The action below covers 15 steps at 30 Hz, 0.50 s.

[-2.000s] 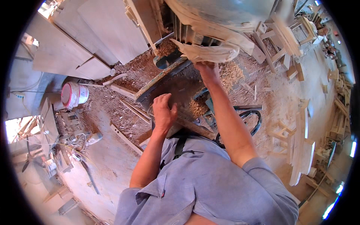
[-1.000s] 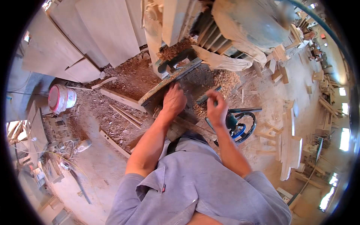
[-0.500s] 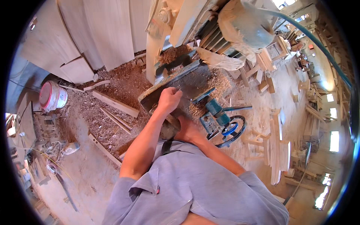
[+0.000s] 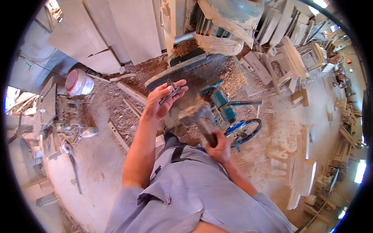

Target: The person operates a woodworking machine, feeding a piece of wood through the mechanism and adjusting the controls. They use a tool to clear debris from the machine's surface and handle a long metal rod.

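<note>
My left hand (image 4: 163,101) is turned palm up in front of the machine. Its fingers curl loosely round a small T-shaped metal chuck key (image 4: 169,95), whose bar lies across the palm. My right hand (image 4: 220,148) grips the dark handle of a hammer (image 4: 194,114), near the lap. The hammer's heavy worn head points up and left, blurred by motion, to the right of my left hand and apart from it. Beyond both hands is the dusty machine bed (image 4: 194,77), with wood shavings (image 4: 233,79) heaped on its right side.
A teal clamp (image 4: 221,101) with a handwheel (image 4: 248,133) sits right of the hammer. Tall boards (image 4: 128,31) lean at the back left, near a red-lidded bucket (image 4: 79,82). Wood strips (image 4: 133,93) lie on the littered floor. Wooden frames (image 4: 297,167) stand at the right.
My hands have come apart. The left has opened out palm up with the chuck key showing; the right has moved rightward with the hammer raised into view. The view has shifted slightly.
</note>
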Tool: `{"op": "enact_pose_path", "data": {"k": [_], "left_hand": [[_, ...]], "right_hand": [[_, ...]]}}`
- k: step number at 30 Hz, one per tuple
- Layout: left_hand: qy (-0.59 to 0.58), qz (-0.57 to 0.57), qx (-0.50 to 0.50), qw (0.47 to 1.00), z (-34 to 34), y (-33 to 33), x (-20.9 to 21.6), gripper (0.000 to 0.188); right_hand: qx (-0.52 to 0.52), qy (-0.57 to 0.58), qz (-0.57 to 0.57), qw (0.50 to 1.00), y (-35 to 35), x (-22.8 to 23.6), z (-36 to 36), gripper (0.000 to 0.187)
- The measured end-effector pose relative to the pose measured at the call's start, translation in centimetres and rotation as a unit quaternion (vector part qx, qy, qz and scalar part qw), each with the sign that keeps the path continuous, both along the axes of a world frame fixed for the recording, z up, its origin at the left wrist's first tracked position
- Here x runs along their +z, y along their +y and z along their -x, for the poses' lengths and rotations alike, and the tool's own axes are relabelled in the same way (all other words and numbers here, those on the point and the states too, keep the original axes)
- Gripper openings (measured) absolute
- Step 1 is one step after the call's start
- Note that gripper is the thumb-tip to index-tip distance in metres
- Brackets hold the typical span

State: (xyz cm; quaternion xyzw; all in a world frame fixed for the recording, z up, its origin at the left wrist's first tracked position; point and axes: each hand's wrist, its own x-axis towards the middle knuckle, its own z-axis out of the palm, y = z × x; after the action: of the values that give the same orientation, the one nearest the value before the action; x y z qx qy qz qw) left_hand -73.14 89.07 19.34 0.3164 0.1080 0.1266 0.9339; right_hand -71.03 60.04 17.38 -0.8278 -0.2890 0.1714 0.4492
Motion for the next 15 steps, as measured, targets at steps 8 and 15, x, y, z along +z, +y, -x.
{"op": "enact_pose_path", "data": {"k": [8, 15], "left_hand": [[0.086, -0.008, -0.014, 0.996, -1.5, -2.1, -1.3, 0.022], [0.090, 0.020, -0.062, 0.994, -7.5, -0.8, -3.2, 0.023]], "right_hand": [[-0.040, 0.169, 0.021, 0.985, -4.4, 3.5, -0.8, 0.024], [-0.130, 0.184, 0.043, 0.973, -5.7, 2.4, 1.6, 0.028]]}}
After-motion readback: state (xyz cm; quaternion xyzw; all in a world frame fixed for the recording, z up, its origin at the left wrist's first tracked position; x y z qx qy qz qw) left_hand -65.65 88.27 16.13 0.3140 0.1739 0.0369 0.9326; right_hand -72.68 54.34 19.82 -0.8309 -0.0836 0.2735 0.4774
